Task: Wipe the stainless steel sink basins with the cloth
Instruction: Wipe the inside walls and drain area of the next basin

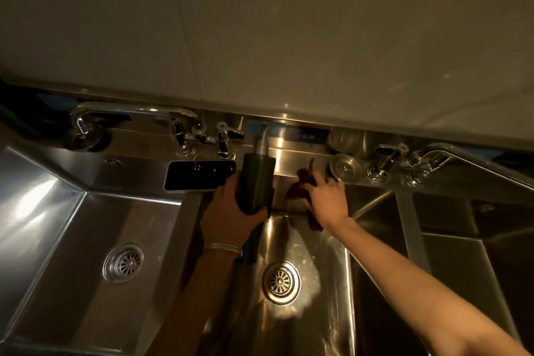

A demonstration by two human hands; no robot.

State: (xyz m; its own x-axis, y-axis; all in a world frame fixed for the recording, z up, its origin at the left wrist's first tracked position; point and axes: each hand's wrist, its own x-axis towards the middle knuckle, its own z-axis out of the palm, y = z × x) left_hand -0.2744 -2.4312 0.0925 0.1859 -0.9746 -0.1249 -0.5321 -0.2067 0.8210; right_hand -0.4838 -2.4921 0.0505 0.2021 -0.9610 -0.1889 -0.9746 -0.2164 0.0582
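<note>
Here, a steel sink with three basins lies under the camera: the left basin [72, 240], the middle basin [329, 260] and the right basin [462, 269]. Both arms reach to the far side of the middle one.

The left hand [231, 211] has its fingers curled firmly round a dark pump bottle [257, 179]. It holds the bottle upright at the far left corner of the middle basin, with the pump head pointing to the wall. There is a thin bracelet [222, 248] on this wrist.

The right hand [326, 196] lies on the dark reddish cloth [300, 182]. Its fingers are stretched and spread, and they press the cloth against the far rim of the middle basin, where the rim meets the back ledge [294, 157]. One part of the cloth hangs down under the palm, along the far wall of the basin. The thumb is hidden.

A black phone [199, 175] lies flat on the ledge, just left of the bottle. A round metal plug [345, 167] stands on the ledge, just right of the right hand. A long faucet [138, 109] reaches over the left basin. The drain [281, 280] of the middle basin is uncovered, near the person.
</note>
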